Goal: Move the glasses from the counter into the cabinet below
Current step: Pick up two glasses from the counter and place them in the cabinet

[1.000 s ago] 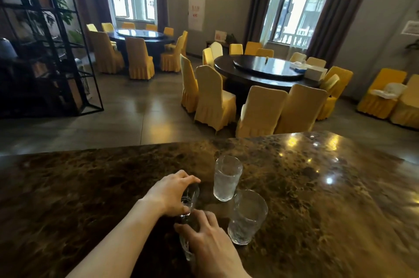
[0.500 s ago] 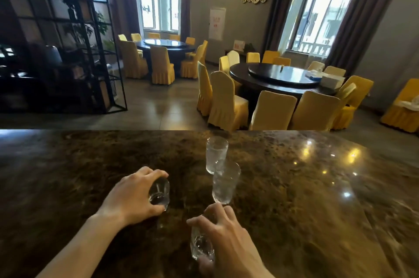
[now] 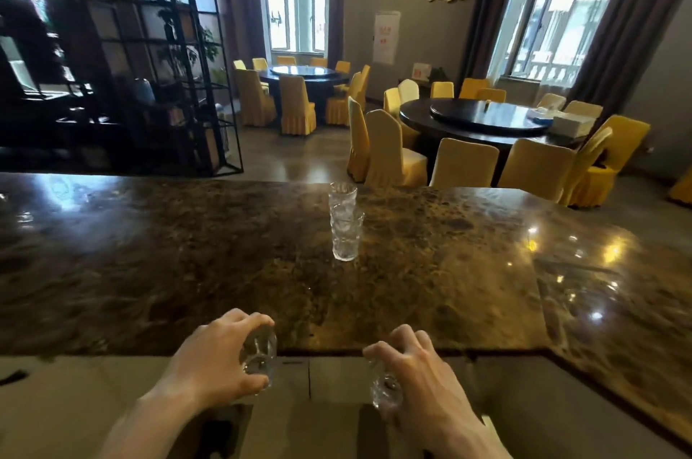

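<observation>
My left hand (image 3: pixel 217 361) grips a small clear glass (image 3: pixel 260 355) from above, held over the near edge of the dark marble counter (image 3: pixel 149 263). My right hand (image 3: pixel 423 380) holds a second small clear glass (image 3: pixel 385 389), lower and in front of the counter edge. Two taller textured glasses stand on the counter's middle, one (image 3: pixel 346 235) in front of the other (image 3: pixel 341 194), which it partly hides. Below the counter edge a pale cabinet front (image 3: pixel 329 374) shows; its inside is out of sight.
The counter bends toward me on the right (image 3: pixel 618 327). Beyond it lie round dark tables (image 3: pixel 486 119) with yellow-covered chairs (image 3: pixel 389 151). A black metal shelf frame (image 3: pixel 168 65) stands at the far left.
Both hands have lifted their small glasses off the counter and drawn them back toward me, past its near edge. The view has pulled back; the two tall glasses stay put.
</observation>
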Tool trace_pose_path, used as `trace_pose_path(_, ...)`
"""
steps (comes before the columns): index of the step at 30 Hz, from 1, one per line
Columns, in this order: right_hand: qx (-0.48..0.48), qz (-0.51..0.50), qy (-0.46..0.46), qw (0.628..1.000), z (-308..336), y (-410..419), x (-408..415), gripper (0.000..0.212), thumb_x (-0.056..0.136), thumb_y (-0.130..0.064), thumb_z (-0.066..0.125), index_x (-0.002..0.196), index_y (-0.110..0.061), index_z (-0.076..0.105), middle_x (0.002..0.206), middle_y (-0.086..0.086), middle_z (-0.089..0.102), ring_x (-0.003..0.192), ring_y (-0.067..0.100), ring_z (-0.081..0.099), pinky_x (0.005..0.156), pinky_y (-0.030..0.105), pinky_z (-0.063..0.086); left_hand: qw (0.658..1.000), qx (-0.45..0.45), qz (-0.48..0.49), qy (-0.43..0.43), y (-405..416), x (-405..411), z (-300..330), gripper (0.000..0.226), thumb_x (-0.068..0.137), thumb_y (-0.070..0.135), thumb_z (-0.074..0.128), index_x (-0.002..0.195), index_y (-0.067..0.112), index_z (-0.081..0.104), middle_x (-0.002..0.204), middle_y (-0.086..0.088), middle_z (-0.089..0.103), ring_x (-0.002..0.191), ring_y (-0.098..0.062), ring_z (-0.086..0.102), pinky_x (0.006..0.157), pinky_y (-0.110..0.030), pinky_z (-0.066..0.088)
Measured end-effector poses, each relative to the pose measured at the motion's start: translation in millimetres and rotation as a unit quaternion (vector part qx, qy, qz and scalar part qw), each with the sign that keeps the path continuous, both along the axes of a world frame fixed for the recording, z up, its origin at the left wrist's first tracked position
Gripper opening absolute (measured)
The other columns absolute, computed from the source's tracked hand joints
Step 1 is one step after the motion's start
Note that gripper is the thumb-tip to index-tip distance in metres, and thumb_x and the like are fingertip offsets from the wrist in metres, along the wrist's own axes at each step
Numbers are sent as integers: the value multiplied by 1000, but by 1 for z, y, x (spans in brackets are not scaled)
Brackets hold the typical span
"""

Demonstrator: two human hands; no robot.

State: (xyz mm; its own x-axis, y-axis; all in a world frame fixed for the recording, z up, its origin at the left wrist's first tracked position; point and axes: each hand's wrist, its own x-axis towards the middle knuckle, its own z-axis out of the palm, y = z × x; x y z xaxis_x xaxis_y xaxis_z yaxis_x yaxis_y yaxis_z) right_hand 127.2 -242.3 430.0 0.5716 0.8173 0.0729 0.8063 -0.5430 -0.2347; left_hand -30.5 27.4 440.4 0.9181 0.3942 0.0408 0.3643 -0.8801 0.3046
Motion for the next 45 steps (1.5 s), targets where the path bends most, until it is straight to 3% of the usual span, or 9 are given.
trace_pose_path(14,-5,-55,-12,998,-12,12,-49,69,78,-41,83,138,-47,48,132,-8,41,119,14,40,84,27,57,1000,-21,6,-15,-11,-67,-36,78,69,55,81,137,49,44,134,23,48,113,-5,54,92,-23,51)
trace_pose_path(21,-39,-65,45,996,-75,17,-85,69,77,-38,82,135,-48,46,133,-9,37,123,15,38,83,30,60,997,-77,6,20,-4,-99,-108,78,67,59,78,135,51,40,128,26,47,109,-4,54,92,-26,52)
trace_pose_path(26,-76,-89,104,988,-160,16,-112,59,86,-40,69,136,-49,39,138,-6,33,128,22,34,83,33,59,985,-152,15,84,-5,-128,-196,79,72,62,73,140,54,33,139,23,37,112,-7,55,94,-27,52)
trace_pose_path(30,-100,-103,149,978,-252,16,-124,51,91,-44,65,135,-46,38,149,-2,27,137,28,30,90,36,55,969,-217,37,112,-4,-136,-284,76,81,47,75,143,53,31,147,19,28,121,-5,46,105,-23,40)
trace_pose_path(33,-98,-113,190,970,-327,18,-121,55,92,-47,63,140,-49,36,153,-6,21,139,26,26,99,35,50,968,-194,57,146,-7,-127,-345,65,82,40,76,140,42,45,147,11,37,114,-6,51,99,-19,40)
trace_pose_path(36,-114,-116,211,964,-405,22,-111,60,92,-48,64,144,-47,35,159,-1,15,144,26,17,104,34,46,979,-160,52,116,-5,-113,-418,66,72,34,86,132,30,58,137,5,52,110,-19,61,91,-32,53)
trace_pose_path(41,-132,-106,188,967,-527,37,-80,71,86,-43,75,145,-45,35,145,0,26,139,27,24,99,35,49,971,-206,53,107,12,-72,-555,71,65,18,94,127,21,61,121,1,58,93,-11,61,73,2,39)
trace_pose_path(43,-117,-105,166,974,-576,52,-67,73,82,-42,79,144,-40,41,143,1,32,133,26,33,90,32,52,974,-190,60,102,25,-53,-611,71,68,31,91,129,28,55,119,6,52,94,-2,50,67,-2,40)
trace_pose_path(45,-102,-114,169,974,-626,72,-52,69,83,-39,79,143,-39,45,141,1,39,129,25,37,89,32,53,973,-178,95,111,40,-31,-665,74,68,44,88,130,38,48,118,9,46,94,-6,46,67,-11,38)
